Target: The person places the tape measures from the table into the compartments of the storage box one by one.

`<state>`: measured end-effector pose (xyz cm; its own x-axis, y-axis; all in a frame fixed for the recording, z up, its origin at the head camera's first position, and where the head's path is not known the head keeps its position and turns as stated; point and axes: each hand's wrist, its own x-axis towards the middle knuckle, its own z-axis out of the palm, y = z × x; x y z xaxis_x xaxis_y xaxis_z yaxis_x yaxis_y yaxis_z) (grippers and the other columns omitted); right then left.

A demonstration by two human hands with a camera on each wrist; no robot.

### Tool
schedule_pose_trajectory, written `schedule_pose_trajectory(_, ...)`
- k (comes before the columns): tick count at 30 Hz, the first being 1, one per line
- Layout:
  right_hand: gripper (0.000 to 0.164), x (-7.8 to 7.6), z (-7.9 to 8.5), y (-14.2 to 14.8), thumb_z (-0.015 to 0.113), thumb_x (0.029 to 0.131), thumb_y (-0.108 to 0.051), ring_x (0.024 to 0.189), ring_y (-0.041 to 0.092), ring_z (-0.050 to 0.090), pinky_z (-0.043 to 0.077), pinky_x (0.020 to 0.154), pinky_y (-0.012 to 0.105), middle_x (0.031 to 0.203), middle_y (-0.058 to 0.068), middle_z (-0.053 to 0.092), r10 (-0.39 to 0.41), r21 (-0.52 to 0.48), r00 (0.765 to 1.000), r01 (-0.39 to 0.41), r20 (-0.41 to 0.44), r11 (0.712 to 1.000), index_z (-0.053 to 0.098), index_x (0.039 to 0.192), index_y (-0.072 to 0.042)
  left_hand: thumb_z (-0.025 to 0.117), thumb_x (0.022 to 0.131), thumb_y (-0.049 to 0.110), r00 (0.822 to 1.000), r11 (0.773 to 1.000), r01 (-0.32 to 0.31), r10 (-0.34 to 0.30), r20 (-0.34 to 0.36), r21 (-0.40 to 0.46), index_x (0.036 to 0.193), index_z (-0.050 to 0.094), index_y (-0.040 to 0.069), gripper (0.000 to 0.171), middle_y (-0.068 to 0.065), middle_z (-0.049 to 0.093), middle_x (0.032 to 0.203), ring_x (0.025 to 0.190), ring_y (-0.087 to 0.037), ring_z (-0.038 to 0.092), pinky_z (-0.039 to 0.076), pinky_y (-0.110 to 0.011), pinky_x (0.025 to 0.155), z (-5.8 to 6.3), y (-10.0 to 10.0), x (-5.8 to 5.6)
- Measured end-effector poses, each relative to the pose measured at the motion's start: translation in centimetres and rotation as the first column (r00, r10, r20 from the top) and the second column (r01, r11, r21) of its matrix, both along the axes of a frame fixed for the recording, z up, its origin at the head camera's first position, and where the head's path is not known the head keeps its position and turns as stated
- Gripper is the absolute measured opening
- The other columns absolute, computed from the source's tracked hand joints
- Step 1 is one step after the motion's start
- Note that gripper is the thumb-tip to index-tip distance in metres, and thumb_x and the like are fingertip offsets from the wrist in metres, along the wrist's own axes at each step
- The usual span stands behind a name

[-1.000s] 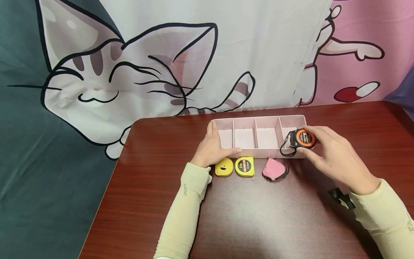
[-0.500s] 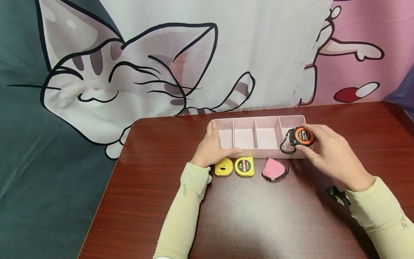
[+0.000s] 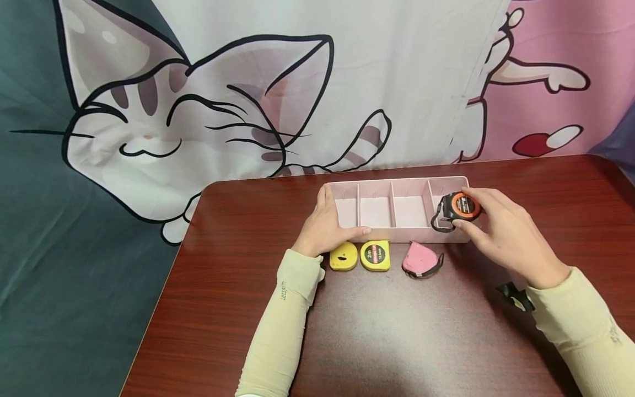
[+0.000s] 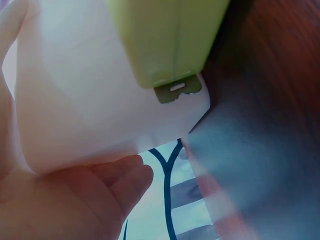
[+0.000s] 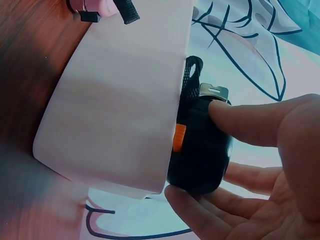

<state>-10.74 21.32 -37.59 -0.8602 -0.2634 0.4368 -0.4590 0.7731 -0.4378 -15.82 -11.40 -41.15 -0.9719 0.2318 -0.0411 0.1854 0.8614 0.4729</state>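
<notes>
A pale pink divided box [image 3: 377, 236] lies along the far part of the table. My left hand [image 3: 324, 223] holds its left end, thumb along the front wall and fingers at the end wall. My right hand [image 3: 513, 234] pinches a black and orange tape measure [image 3: 464, 205] between thumb and fingers. This tape measure is over the box's rightmost compartment, its black wrist strap [image 3: 435, 221] hanging toward the left. In the right wrist view the black case [image 5: 202, 145] is beside the box's wall [image 5: 115, 100], near the rim.
In front of the box lie a round yellow tape measure [image 3: 343, 256], a square yellow tape measure [image 3: 375, 256] and a pink tape measure [image 3: 420, 259] with a black strap. A cat-print curtain [image 3: 407, 66] hangs behind the table [image 3: 387, 331].
My right hand has shifted slightly left and away from me, taking the black and orange tape measure further over the right compartment. The left hand and the box have stayed in place.
</notes>
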Motion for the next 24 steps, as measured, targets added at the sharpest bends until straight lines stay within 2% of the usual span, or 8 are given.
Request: schedule_pose_trajectory(24,0.063,-1.2,-0.7,-0.3,0.08,0.067,-0.004,0.107,0.033,0.05,0.037,0.087,0.047,0.115,0.02,0.056,0.027,0.028,0.999,-0.026,-0.028,0.999,0.053,0.123,0.003,0.056,0.059,0.083,1.0,1.0,0.003,-0.003,0.004,0.002,0.147,-0.007,0.002,0.135,-0.008,-0.009,0.155,0.135,-0.023,0.027,0.04,-0.034,0.097,0.0,-0.1,-0.1)
